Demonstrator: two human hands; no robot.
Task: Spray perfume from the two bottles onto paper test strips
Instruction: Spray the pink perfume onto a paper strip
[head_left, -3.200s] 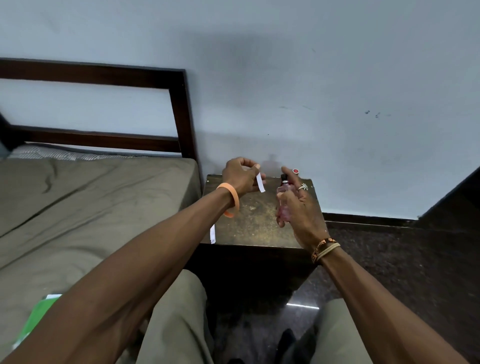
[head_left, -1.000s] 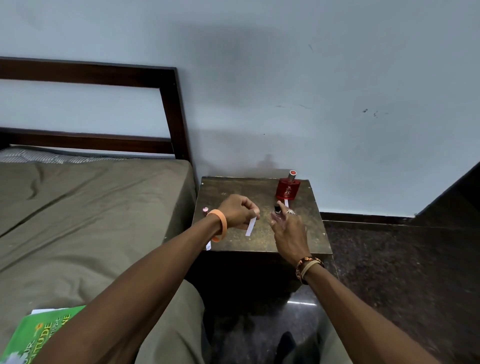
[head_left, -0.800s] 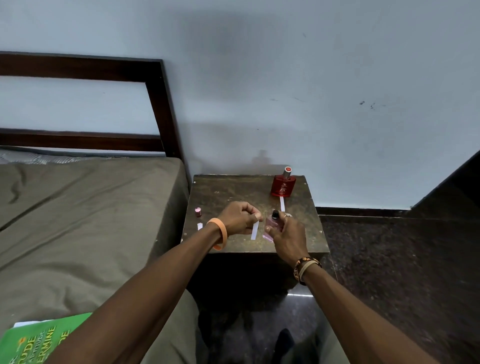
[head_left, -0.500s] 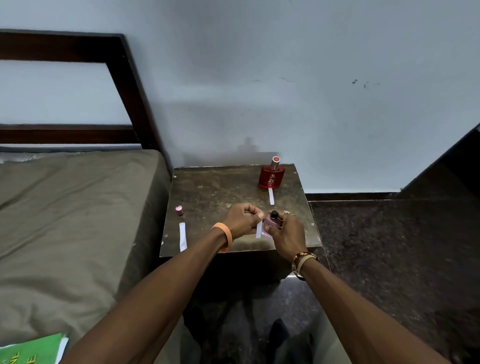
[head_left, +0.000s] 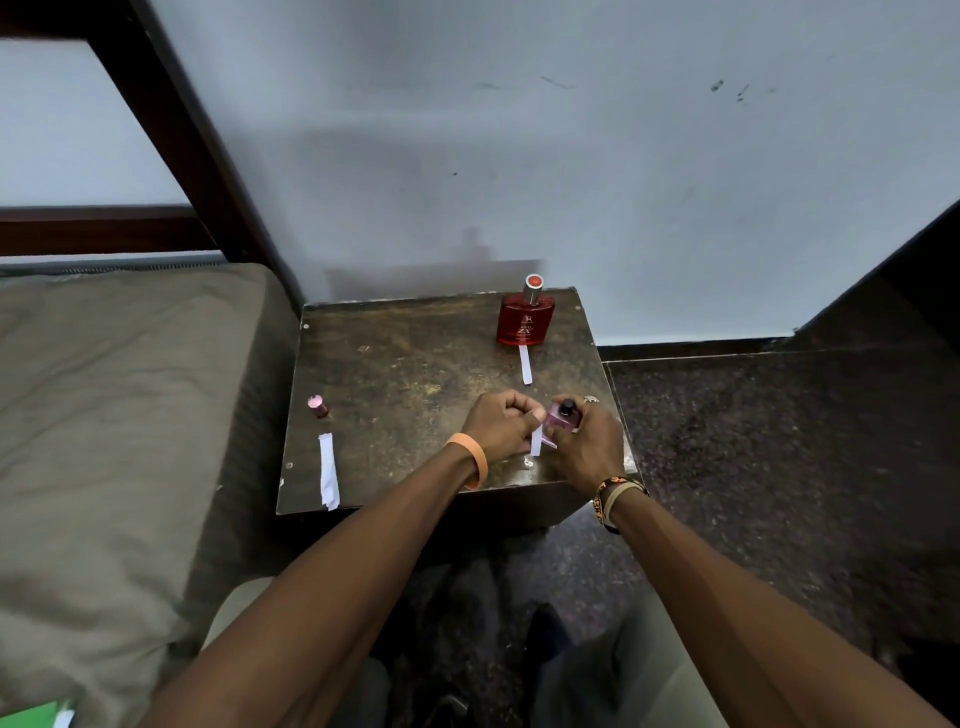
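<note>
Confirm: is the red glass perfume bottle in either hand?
No, the red glass perfume bottle stands on the brown table, apart from left hand and right hand.

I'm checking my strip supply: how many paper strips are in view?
3 strips: one before the red bottle, one pinched in the left hand, one at the table's left front, possibly a stack.

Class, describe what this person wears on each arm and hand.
Both forearms are bare, with no sleeves in view. By the left hand, the wrist carries a plain orange wristband. By the right hand, the wrist carries orange and tan woven bracelets, and one finger bears a silver ring.
</note>
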